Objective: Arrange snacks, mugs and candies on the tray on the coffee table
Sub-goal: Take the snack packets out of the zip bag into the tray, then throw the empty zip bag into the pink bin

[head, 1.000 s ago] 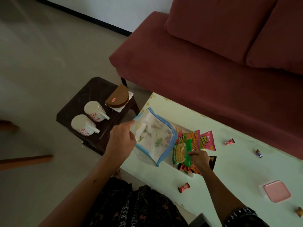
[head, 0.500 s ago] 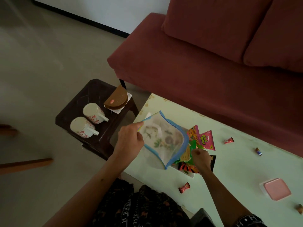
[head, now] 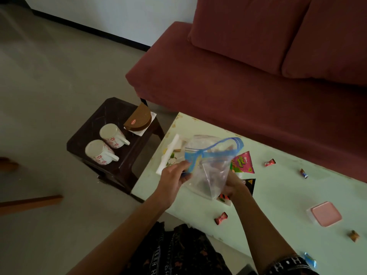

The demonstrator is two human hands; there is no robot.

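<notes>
- Holding a clear zip-top bag [head: 210,167] with a blue seal strip above the tray [head: 168,155], I pinch its rim with my left hand [head: 172,179], thumb and fingers pressed on the blue edge.
- My right hand [head: 232,185] sits low behind the bag's lower corner; it looks curled against the plastic, but I cannot tell whether it grips the bag or a packet beneath it.
- The white tray lies at the near-left corner of the pale green tabletop [head: 288,191], mostly hidden by the bag.
- A pink snack packet [head: 243,162] and a black packet [head: 249,185] poke out just beside the bag, on or at the tray's far side.
- Wrapped candies are scattered well apart: a red one [head: 220,218] near my forearm, another red one [head: 270,162], and a blue-brown one [head: 303,173] farther right.
- Two floral mugs [head: 101,151] stand on the dark side table [head: 111,114], off the tray.
- I judge the snack step is in hand, with mugs and candies not yet arranged.
- Next I should get the bag out of the way, then gather the loose candies; the thin plastic will sag, so both hands must steady it.
</notes>
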